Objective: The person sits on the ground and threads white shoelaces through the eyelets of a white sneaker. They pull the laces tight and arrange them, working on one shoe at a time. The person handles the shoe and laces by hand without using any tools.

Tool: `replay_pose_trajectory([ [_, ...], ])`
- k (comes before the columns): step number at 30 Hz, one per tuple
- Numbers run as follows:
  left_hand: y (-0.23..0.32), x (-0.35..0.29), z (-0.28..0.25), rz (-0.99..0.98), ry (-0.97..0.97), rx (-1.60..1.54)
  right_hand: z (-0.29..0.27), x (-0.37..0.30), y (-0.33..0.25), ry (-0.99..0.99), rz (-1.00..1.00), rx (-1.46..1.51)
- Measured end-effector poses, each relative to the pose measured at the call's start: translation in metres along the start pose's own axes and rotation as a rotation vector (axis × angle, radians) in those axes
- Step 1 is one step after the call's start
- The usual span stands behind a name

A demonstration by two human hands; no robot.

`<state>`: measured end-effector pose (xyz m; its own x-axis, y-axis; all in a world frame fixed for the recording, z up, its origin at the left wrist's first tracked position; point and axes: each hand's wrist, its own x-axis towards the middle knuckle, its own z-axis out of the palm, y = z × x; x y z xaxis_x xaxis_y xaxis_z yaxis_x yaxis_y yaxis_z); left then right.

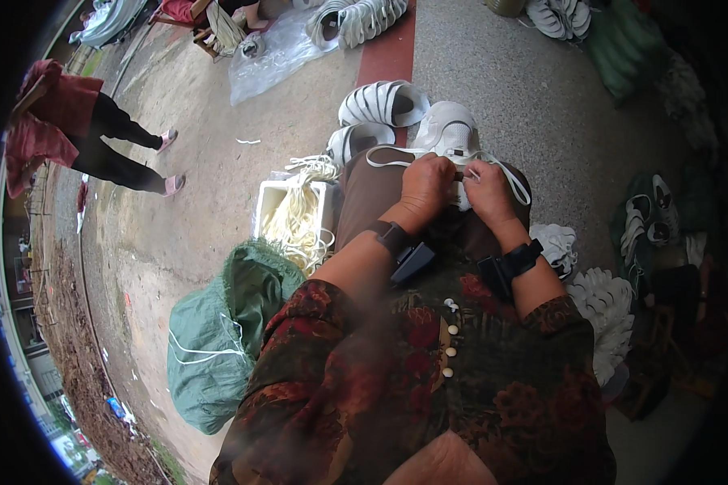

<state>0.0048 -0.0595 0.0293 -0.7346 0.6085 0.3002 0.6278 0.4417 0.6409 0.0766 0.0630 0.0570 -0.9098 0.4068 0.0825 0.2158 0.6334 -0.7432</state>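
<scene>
A light grey and white shoe upper point(447, 128) lies across my knees, its rounded toe pointing away from me. A white shoelace point(516, 184) runs through it and loops out at both sides. Over the near part of the upper, my left hand point(427, 183) is closed, with fingertips bent in at the lacing; what exactly it pinches is hidden. Close beside it, my right hand point(491, 194) is closed in a pinch on the lace, a bit of white showing at the fingertips. Both wrists wear dark bands with boxy devices.
Left of my knees stands a white box point(260, 212) heaped with cream laces point(295, 214), beside a green sack point(210, 347). Nested shoe uppers point(372, 103) lie just ahead; more stacks point(603, 315) sit at right. A person point(81, 121) stands at far left.
</scene>
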Motion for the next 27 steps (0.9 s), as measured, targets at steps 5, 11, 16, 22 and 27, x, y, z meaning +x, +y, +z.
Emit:
replay_pose_trajectory([
  [5, -0.003, 0.001, -0.005, -0.042, 0.003, -0.193, -0.004, 0.004, -0.003, -0.053, -0.042, -0.172],
  [11, -0.008, -0.001, -0.008, -0.089, -0.042, -0.314, -0.003, -0.003, -0.01, -0.113, -0.17, -0.482],
  [16, -0.01, 0.002, -0.018, -0.05, -0.044, -0.312, -0.013, 0.008, -0.005, -0.1, -0.238, -0.475],
  [22, 0.005, 0.01, -0.013, 0.133, -0.017, -0.214, -0.039, 0.018, 0.013, -0.143, 0.008, 0.306],
  [27, 0.009, 0.022, -0.009, -0.173, -0.127, -0.539, -0.038, 0.012, 0.009, -0.223, 0.118, 0.98],
])
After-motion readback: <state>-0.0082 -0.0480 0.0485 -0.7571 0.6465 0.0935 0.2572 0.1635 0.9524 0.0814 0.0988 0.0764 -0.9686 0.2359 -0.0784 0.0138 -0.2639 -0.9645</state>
